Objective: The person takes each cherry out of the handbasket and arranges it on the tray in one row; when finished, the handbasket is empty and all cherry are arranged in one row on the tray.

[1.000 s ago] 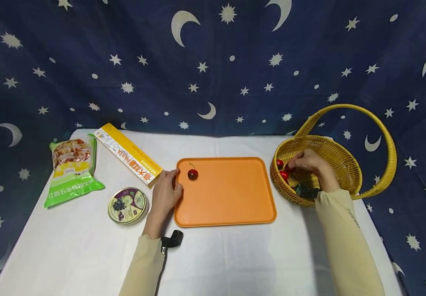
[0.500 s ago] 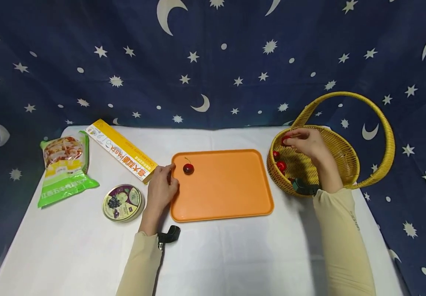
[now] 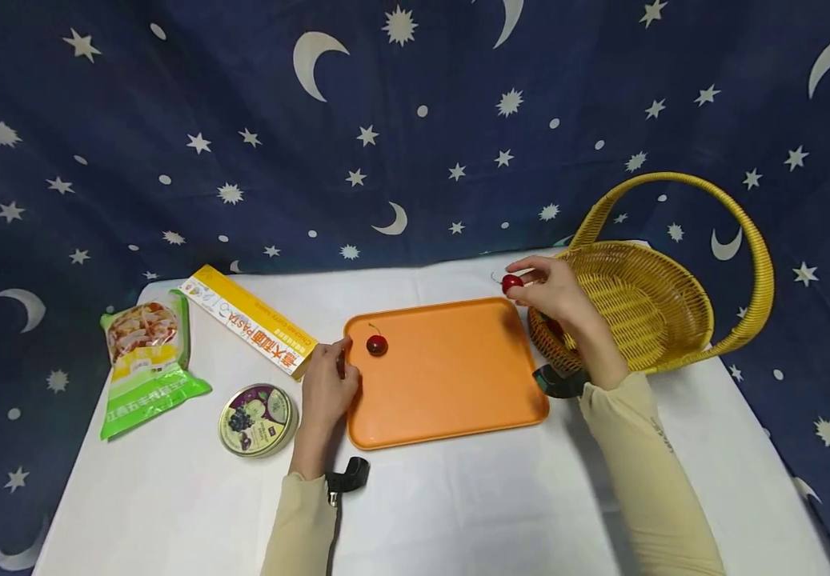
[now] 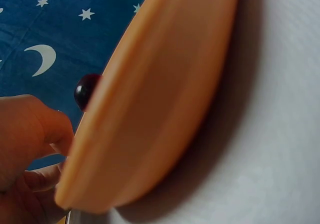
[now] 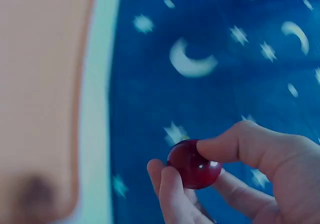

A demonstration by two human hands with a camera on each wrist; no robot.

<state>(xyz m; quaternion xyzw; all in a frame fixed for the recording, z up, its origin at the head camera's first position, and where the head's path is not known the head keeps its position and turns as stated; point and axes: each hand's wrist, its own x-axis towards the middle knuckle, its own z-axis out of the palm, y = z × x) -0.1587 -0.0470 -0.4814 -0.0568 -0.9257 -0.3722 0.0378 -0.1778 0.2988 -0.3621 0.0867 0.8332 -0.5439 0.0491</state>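
Grip of the right hand (image 3: 557,291): thumb and fingertips pinch the held cherry (image 5: 194,166), red and glossy, by the far right corner of the orange tray (image 3: 443,376). At that tray's left edge, toward the far corner, the left hand (image 3: 326,386) touches the rim with thumb and forefinger; whether they pinch it cannot be told. Dark blue cloth (image 3: 242,80), printed with pale moons and stars, hangs behind the counter (image 3: 451,504), which is covered in white. The yellow wicker basket (image 3: 681,296), tall-handled, stands at the counter's far right corner; a bit of red fruit (image 3: 550,323) shows inside its left wall, mostly hidden. Between basket and left hand lies the tray, nearer the counter's far edge than its near one. Along the counter's left edge lies a green food bag (image 3: 148,360), and beside it the long pasta box (image 3: 249,320) slants from the far left corner toward the left hand. Between bag and left hand sits a round tin (image 3: 256,420) with fruit pictured on its lid. The loose cherry (image 3: 376,345) rests in the tray near its far left corner, stem toward the far edge.
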